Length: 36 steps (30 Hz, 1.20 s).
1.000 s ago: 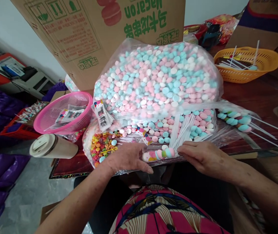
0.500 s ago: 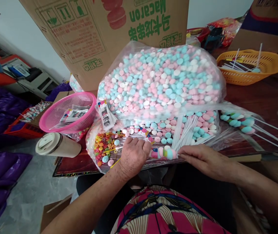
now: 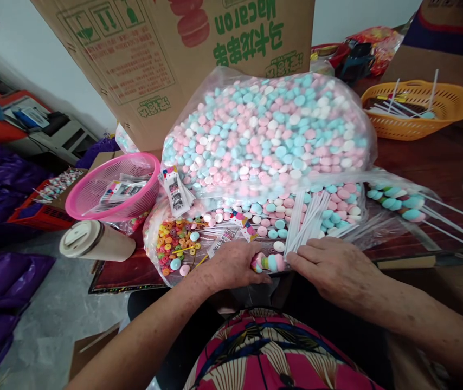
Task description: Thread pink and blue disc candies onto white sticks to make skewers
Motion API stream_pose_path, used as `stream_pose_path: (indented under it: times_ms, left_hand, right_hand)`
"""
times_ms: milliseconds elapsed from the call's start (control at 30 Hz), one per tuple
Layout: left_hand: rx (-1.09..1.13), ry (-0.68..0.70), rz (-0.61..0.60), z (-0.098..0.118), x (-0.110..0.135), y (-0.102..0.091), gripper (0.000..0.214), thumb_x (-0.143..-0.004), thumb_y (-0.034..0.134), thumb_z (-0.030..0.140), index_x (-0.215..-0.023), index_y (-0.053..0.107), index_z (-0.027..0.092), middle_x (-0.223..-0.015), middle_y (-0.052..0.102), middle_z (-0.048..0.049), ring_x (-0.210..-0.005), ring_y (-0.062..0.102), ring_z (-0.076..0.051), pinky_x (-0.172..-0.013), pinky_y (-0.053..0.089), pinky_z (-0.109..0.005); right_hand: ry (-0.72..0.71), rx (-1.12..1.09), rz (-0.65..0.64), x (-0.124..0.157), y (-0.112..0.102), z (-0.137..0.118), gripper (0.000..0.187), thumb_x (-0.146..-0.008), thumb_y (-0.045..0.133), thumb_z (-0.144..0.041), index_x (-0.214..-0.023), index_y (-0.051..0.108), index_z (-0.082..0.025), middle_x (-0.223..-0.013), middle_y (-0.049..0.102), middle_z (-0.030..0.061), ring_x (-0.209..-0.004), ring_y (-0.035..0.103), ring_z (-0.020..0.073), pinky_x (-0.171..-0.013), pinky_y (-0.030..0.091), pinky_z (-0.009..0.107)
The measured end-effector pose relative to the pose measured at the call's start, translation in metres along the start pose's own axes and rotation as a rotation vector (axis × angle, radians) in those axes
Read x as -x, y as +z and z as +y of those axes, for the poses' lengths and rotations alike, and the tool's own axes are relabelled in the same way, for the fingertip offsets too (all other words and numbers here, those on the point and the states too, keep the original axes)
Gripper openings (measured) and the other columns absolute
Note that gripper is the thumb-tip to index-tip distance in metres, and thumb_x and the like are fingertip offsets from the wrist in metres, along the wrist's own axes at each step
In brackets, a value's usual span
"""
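A short skewer of pastel candy pieces (image 3: 269, 262) lies between my two hands at the near edge of the table. My left hand (image 3: 233, 265) has its fingers curled round the skewer's left end. My right hand (image 3: 329, 265) pinches the right end, where white sticks (image 3: 305, 219) fan out behind it. Loose pink, blue and white candies (image 3: 274, 216) and small colourful ring candies (image 3: 172, 244) are spread on clear plastic just beyond my hands. Small printed labels (image 3: 239, 221) lie among them.
A big clear bag of pastel candies (image 3: 268, 130) fills the middle, a cardboard box (image 3: 166, 59) behind it. A pink basket of packets (image 3: 113, 187) and a lying cup (image 3: 93, 242) sit left. Finished skewers (image 3: 398, 200) and an orange basket (image 3: 416, 111) are right.
My left hand reached forward to the labels, then drew back to the skewer's left end. The skewer looks shorter between my hands, and my right hand has slid left.
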<state>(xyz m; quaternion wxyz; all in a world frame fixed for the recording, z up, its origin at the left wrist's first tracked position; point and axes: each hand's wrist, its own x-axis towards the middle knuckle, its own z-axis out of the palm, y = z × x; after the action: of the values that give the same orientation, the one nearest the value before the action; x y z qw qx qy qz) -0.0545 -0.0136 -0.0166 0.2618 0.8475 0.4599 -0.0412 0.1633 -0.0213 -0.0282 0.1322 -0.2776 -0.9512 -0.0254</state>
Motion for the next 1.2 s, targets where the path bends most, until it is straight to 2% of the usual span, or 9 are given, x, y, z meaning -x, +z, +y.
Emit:
stream_pose_path:
  times_ms: [100,267,367,467,600,833,1033,1100,1200]
  left_hand:
    - [0.057,0.042,-0.064,0.006,-0.005,0.004,0.027,-0.077,0.061,0.038,-0.099,0.060,0.023,-0.093,0.069,-0.0004,-0.083,0.063,-0.020,-0.067,0.044,-0.027]
    - [-0.054,-0.060,-0.087,0.014,-0.015,0.026,0.024,-0.079,0.051,0.030,-0.099,0.060,0.021,-0.089,0.069,-0.0061,-0.083,0.064,-0.026,-0.067,0.046,-0.032]
    - [0.043,-0.047,-0.056,0.006,-0.011,0.021,0.050,-0.077,0.059,0.038,-0.123,0.048,0.019,-0.109,0.065,-0.0097,-0.096,0.061,-0.029,-0.077,0.046,-0.036]
    - [0.217,-0.006,-0.098,-0.013,0.002,-0.003,0.088,-0.061,0.074,0.051,-0.135,0.036,0.023,-0.124,0.058,-0.0084,-0.108,0.056,-0.028,-0.085,0.044,-0.034]
    - [0.247,-0.105,-0.293,-0.030,0.014,-0.023,0.038,-0.070,0.068,0.041,-0.103,0.064,0.023,-0.089,0.069,0.0000,-0.082,0.063,-0.020,-0.071,0.044,-0.026]
    - [-0.204,-0.240,-0.023,-0.011,0.009,-0.005,0.047,-0.073,0.064,0.048,-0.110,0.058,0.021,-0.088,0.068,-0.0071,-0.083,0.063,-0.028,-0.068,0.044,-0.033]
    - [-0.541,-0.088,0.235,-0.016,0.015,0.005,0.015,-0.087,0.044,0.018,-0.092,0.059,0.016,-0.078,0.064,-0.0091,-0.079,0.060,-0.024,-0.076,0.041,-0.038]
    - [-0.519,-0.079,0.240,-0.016,0.016,0.006,0.017,-0.088,0.042,0.017,-0.092,0.059,0.016,-0.078,0.064,-0.0085,-0.078,0.060,-0.023,-0.074,0.041,-0.037]
    - [-0.398,-0.060,0.156,-0.014,0.015,-0.002,0.033,-0.083,0.055,0.042,-0.102,0.059,0.016,-0.088,0.067,-0.0092,-0.084,0.061,-0.025,-0.078,0.041,-0.038]
  right_hand:
    - [-0.032,-0.062,-0.095,-0.005,0.000,-0.003,0.020,-0.073,0.048,-0.004,-0.082,0.059,-0.017,-0.068,0.061,0.0029,-0.059,0.053,0.0159,-0.054,0.025,0.029]
    - [0.024,-0.167,-0.264,-0.013,0.004,-0.007,0.017,-0.076,0.049,-0.006,-0.083,0.059,-0.018,-0.068,0.062,0.0016,-0.058,0.054,0.0141,-0.050,0.019,0.028]
    - [0.104,-0.202,-0.283,-0.010,0.007,-0.002,0.018,-0.078,0.047,-0.008,-0.085,0.060,-0.018,-0.071,0.062,0.0015,-0.060,0.054,0.0137,-0.050,0.019,0.027]
    - [0.170,-0.187,-0.271,-0.005,0.005,0.006,0.019,-0.079,0.043,-0.007,-0.083,0.059,-0.017,-0.072,0.062,0.0025,-0.061,0.053,0.0135,-0.052,0.021,0.026]
    - [0.182,-0.186,-0.299,-0.003,0.000,0.008,0.020,-0.079,0.042,-0.007,-0.083,0.058,-0.018,-0.072,0.062,0.0029,-0.062,0.054,0.0146,-0.053,0.023,0.026]
    - [0.353,-0.527,-0.326,-0.010,0.001,0.007,0.024,-0.090,0.035,-0.022,-0.075,0.054,-0.018,-0.070,0.060,0.0018,-0.061,0.051,0.0130,-0.055,0.031,0.023]
    - [0.441,-1.002,-0.366,-0.011,0.005,0.020,0.037,-0.091,0.035,-0.042,-0.066,0.047,-0.018,-0.057,0.045,-0.0036,-0.054,0.041,0.0101,-0.051,0.033,0.021]
    - [0.426,-1.017,-0.349,-0.011,0.008,0.017,0.037,-0.092,0.034,-0.041,-0.068,0.049,-0.018,-0.058,0.046,-0.0032,-0.055,0.042,0.0102,-0.052,0.034,0.021]
    - [0.378,-0.797,-0.277,-0.009,0.010,0.012,0.033,-0.093,0.032,-0.034,-0.074,0.054,-0.017,-0.066,0.056,0.0003,-0.061,0.049,0.0124,-0.057,0.035,0.023]
